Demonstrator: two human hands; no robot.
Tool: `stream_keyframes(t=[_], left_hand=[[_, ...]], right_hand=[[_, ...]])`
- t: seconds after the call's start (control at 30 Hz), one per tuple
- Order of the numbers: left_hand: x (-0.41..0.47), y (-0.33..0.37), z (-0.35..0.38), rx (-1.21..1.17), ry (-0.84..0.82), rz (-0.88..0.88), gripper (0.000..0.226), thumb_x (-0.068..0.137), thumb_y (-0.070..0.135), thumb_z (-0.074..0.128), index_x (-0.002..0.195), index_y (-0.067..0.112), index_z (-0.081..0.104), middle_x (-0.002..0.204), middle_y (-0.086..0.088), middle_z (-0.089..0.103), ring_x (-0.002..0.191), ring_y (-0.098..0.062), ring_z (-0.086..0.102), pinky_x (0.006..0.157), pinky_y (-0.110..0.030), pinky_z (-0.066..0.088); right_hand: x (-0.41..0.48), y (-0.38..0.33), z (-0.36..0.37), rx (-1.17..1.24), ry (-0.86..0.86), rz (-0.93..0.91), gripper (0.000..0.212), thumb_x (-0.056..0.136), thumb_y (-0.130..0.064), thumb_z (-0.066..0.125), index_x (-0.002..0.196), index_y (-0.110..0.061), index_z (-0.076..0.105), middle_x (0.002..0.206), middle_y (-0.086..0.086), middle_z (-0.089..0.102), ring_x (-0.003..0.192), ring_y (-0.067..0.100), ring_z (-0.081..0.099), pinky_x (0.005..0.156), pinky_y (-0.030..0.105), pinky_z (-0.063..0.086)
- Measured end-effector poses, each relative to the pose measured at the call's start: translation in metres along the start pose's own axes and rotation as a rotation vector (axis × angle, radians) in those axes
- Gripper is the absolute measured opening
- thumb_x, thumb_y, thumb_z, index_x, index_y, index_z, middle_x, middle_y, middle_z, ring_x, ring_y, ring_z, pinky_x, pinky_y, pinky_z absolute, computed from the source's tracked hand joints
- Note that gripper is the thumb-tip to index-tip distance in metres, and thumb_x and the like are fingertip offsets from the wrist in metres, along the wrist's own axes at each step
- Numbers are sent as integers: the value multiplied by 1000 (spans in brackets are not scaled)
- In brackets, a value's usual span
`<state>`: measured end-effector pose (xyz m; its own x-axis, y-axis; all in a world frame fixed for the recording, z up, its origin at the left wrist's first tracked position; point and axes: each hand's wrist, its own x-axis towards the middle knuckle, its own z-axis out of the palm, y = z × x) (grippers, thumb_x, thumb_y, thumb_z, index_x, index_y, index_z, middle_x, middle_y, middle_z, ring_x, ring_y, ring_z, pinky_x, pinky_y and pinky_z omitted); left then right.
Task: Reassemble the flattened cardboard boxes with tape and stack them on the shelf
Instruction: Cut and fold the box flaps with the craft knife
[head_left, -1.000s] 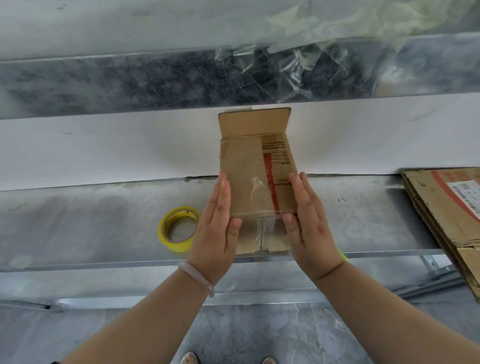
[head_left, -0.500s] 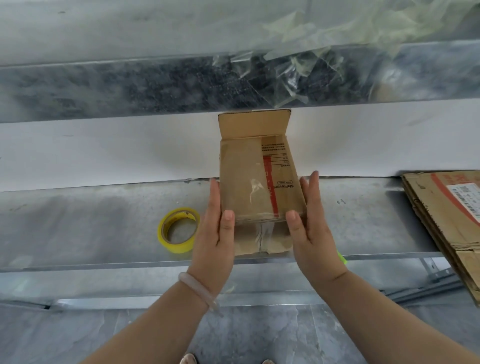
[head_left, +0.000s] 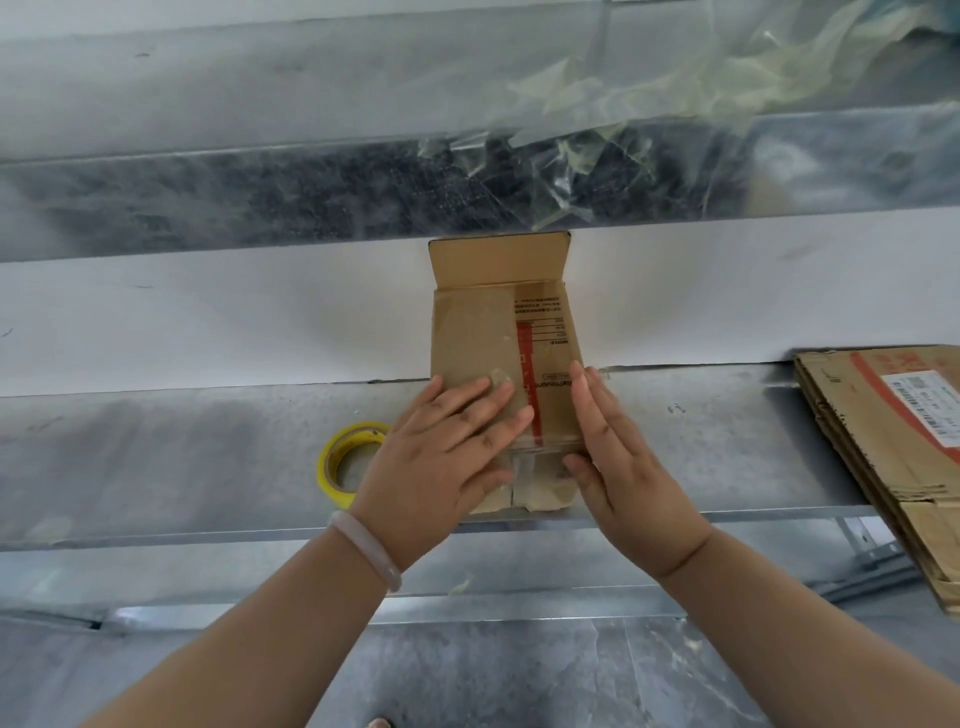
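The box (head_left: 498, 364) stands on the shelf (head_left: 156, 457), far flap raised. Your left hand (head_left: 447, 457) lies flat on its top and your right hand (head_left: 623, 467) flat against its right side; neither grips. Expect light, easily dented cardboard, so hold it by opposite sides near the edges.

This looks like a storeroom or packing area rather than a home. A bare galvanised metal shelf (head_left: 156, 457) runs across in front of a plain white wall (head_left: 208, 322), with an upper shelf (head_left: 208, 197) above it. A stack of flattened cardboard (head_left: 883, 441) lies at the right, a yellow tape roll (head_left: 326, 475) sits left of the middle, peeled tape scraps (head_left: 597, 140) cling to the upper level, and the near floor (head_left: 519, 675) is grey stone tile.
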<state>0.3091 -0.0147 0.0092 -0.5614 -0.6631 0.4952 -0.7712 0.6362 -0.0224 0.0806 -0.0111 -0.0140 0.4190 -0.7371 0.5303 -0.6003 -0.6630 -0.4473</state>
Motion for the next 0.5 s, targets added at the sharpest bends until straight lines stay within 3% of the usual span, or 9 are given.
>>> stream_keyframes(t=[0.1,0.17,0.23,0.3,0.37,0.43,0.5], left_hand=[[-2,7,-5,25,-3,-15,41,99,36,43,138,24,49,143,1,49,134,-21,43,110,-49,32],[-3,14,-10,-14,44,-25,37,97,30,46,132,22,56,141,1,52,132,-22,45,108,-51,34],[-5,22,-19,-85,121,-41,36,96,25,48,131,21,57,140,1,52,132,-21,45,108,-51,34],[-8,30,-33,-212,207,-110,38,95,23,50,133,20,54,141,4,50,134,-17,43,112,-47,31],[-9,38,-46,-341,288,-224,40,95,23,51,134,20,51,142,8,48,136,-11,40,116,-38,27],[-13,47,-54,-457,363,-331,43,94,23,50,137,20,48,141,9,49,135,-9,41,115,-30,28],[-21,57,-53,-569,394,-400,45,95,23,48,139,21,44,142,8,50,133,-10,43,110,-24,33]], right_hand=[[-12,-11,-8,189,-73,193,79,98,-40,47,157,-20,-2,163,-1,13,149,11,16,119,23,21],[-24,-20,-15,396,50,451,69,97,-54,40,155,-36,9,157,-13,24,144,2,27,114,21,28],[-39,-20,-18,471,202,742,50,98,-53,34,146,-44,28,147,-15,39,136,3,40,111,25,33],[-53,-16,-22,536,166,1021,47,100,-49,35,143,-32,42,142,-5,50,126,12,50,108,30,37],[-64,-15,-24,796,58,1208,63,93,-61,38,142,-23,44,137,5,56,114,20,58,101,39,48],[-68,-30,-31,1100,45,1207,77,74,-75,47,140,-37,35,128,0,58,109,18,62,96,42,52],[-69,-43,-40,1192,142,1055,73,67,-81,55,130,-45,41,126,-10,60,113,13,62,102,42,49]])
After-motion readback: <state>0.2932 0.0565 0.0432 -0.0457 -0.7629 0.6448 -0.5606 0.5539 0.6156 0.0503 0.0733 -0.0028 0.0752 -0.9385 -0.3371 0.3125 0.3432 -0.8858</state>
